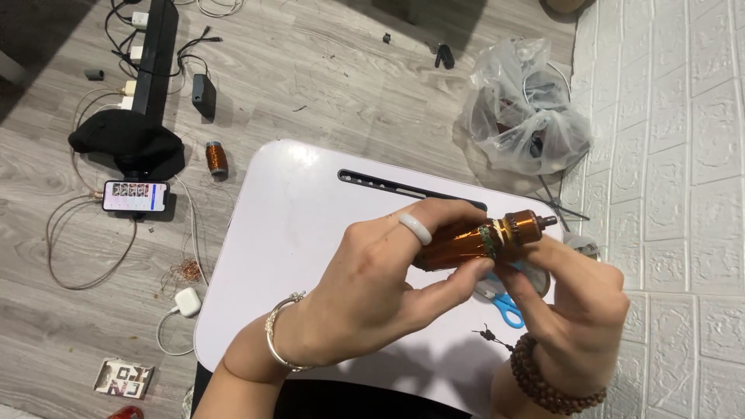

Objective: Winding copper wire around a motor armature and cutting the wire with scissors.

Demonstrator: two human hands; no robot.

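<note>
Head view: my left hand (380, 291) and right hand (578, 302) both pinch the copper-wound rotor (481, 239) between them, above the white counter (287, 233), blue scissors (508, 310) just beneath.

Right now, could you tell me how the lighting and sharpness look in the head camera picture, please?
Head view: even, soft light; the left hand and right hand are sharp, as is the copper-wound rotor they hold; mild glare on the white lap table; dark shadow at the top left corner of the wooden floor; slight wide-angle bending at the edges.
</note>
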